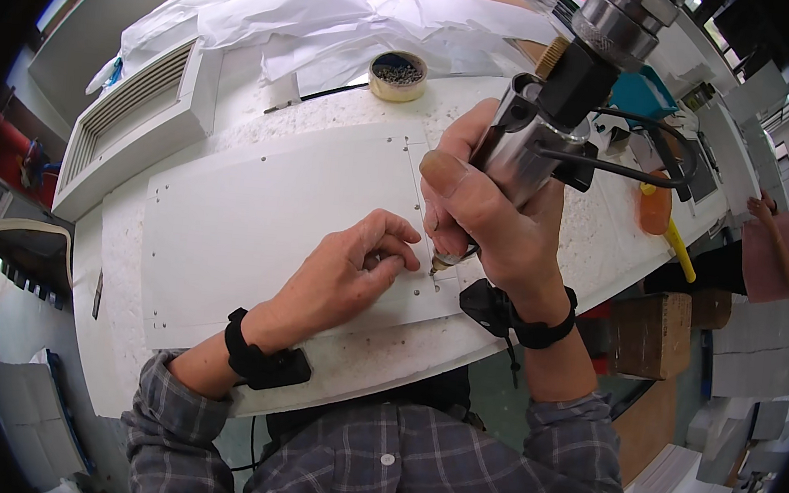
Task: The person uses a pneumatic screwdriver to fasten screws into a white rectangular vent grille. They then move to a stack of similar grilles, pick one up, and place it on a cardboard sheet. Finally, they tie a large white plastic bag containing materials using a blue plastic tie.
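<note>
My right hand is wrapped round a silver and black power tool, held slightly tilted. Its narrow brass-coloured tip points down at the near right part of a flat white panel, close to a small metal fastener. Whether the tip touches the panel, I cannot tell. Just left of the tip, my left hand is over the panel with its fingers curled in toward the thumb. What those fingers hold, if anything, is hidden. Small metal fasteners dot the panel's edges.
A round tub of small metal pieces stands beyond the panel. At the left is a white slatted frame, with crumpled white sheeting behind. A yellow-handled tool lies at the right edge; past it is another person.
</note>
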